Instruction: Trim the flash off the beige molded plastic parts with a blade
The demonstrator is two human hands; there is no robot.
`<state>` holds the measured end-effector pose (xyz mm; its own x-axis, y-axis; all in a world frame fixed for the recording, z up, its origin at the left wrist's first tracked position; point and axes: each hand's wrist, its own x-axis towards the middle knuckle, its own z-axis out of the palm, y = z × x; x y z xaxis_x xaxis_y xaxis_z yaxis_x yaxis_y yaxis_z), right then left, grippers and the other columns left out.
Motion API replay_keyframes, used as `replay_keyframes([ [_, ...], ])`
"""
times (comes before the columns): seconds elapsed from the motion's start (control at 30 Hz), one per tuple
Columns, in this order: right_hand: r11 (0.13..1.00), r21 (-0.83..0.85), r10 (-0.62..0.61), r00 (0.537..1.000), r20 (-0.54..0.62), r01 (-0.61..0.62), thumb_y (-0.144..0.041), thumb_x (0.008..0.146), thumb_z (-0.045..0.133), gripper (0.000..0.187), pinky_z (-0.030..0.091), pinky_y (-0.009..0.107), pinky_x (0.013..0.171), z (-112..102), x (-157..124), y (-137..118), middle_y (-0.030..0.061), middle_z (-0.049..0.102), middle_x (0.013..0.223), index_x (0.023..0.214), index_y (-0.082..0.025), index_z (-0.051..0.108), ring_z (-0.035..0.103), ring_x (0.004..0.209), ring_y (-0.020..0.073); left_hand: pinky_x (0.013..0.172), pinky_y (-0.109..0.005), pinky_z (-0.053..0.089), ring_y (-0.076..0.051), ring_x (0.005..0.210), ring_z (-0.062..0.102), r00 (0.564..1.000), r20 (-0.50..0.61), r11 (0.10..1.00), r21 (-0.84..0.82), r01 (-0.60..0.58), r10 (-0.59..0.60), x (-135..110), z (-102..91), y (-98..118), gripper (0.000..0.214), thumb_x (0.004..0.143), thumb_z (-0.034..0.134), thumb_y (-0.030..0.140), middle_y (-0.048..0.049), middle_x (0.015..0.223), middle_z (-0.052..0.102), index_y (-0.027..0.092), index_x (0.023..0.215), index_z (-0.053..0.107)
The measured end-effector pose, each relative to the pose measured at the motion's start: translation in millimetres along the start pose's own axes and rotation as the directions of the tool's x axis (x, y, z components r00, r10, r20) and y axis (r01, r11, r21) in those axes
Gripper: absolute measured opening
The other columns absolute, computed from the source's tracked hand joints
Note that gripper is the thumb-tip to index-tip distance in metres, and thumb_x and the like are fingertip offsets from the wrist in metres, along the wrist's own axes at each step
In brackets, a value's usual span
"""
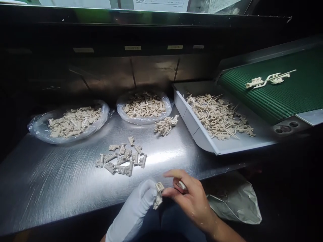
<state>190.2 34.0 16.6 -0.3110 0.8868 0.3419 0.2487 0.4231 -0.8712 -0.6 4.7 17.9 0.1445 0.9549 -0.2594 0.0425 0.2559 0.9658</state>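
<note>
My left hand [144, 198], in a white glove, pinches a beige moulded plastic part [158, 195] just past the table's front edge. Close on its right is my bare right hand [189, 193], thumb tip at or against that part and index finger raised. Another small beige plastic piece [182, 185] is tucked in the right hand's curled fingers; most of it is hidden. Beyond the hands, several loose beige parts [127, 154] lie scattered on the metal table [75, 188]. A small heap of similar parts [166, 125] sits farther back.
Two plastic-lined containers, left [107, 111] and middle [169, 106], hold many beige parts. A grey tray [199, 132] at right holds parts on thin sprues. Above it, a green conveyor belt [297, 97] carries a sprued piece [267, 80]. A plastic bag [237, 201] hangs below the table edge.
</note>
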Motion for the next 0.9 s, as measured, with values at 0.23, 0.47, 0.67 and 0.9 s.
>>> replay_keyframes([
  [0.23, 0.977, -0.209, -0.059, 0.996, -0.060, 0.045, -0.021, 0.109, 0.043, 0.019, 0.055, 0.024, 0.066, 3.2, -6.6, 4.9, -0.0008, 0.067, 0.083, 0.119, -0.026, 0.058, 0.067, 0.070, 0.0152, 0.078, -0.032, 0.050, -0.020, 0.079, 0.057, 0.993, -0.107, 0.997, -0.064, 0.033, -0.040, -0.1, 7.9, 8.8, 0.031, 0.092, 0.068, 0.048, 0.0013, 0.079, 0.059, 0.022, 0.079, 0.059],
  [0.47, 0.959, -0.230, -0.166, 0.986, 0.009, 0.163, -0.025, 0.112, 0.041, 0.032, 0.054, 0.027, 0.068, 11.7, -1.2, -1.6, 0.0038, 0.068, 0.088, 0.138, -0.023, 0.061, 0.066, 0.077, 0.0175, 0.086, -0.035, 0.057, -0.022, 0.089, 0.070, 0.964, -0.260, 0.997, -0.039, -0.068, 0.056, -3.0, 12.1, -4.6, 0.019, 0.092, 0.070, 0.039, -0.0020, 0.093, 0.073, 0.022, 0.095, 0.064],
  [0.67, 0.948, -0.259, -0.194, 0.981, -0.017, 0.183, -0.028, 0.111, 0.050, 0.039, 0.050, 0.027, 0.063, 14.8, -3.9, 0.4, 0.0026, 0.062, 0.079, 0.148, -0.021, 0.057, 0.061, 0.070, 0.0167, 0.087, -0.030, 0.057, -0.020, 0.090, 0.070, 0.951, -0.241, 0.981, 0.043, -0.187, 0.192, -6.9, 11.2, -13.6, 0.011, 0.098, 0.065, 0.034, -0.0008, 0.094, 0.074, 0.024, 0.096, 0.070],
  [0.9, 0.936, -0.289, -0.210, 0.978, -0.006, 0.200, -0.026, 0.111, 0.050, 0.038, 0.050, 0.026, 0.062, 15.2, -4.5, 2.1, 0.0017, 0.061, 0.077, 0.148, -0.019, 0.057, 0.060, 0.068, 0.0159, 0.085, -0.027, 0.056, -0.017, 0.085, 0.068, 0.959, -0.189, 0.976, -0.011, -0.217, 0.211, -5.8, 10.5, -7.2, 0.012, 0.100, 0.064, 0.032, 0.0016, 0.090, 0.073, 0.024, 0.093, 0.070],
])
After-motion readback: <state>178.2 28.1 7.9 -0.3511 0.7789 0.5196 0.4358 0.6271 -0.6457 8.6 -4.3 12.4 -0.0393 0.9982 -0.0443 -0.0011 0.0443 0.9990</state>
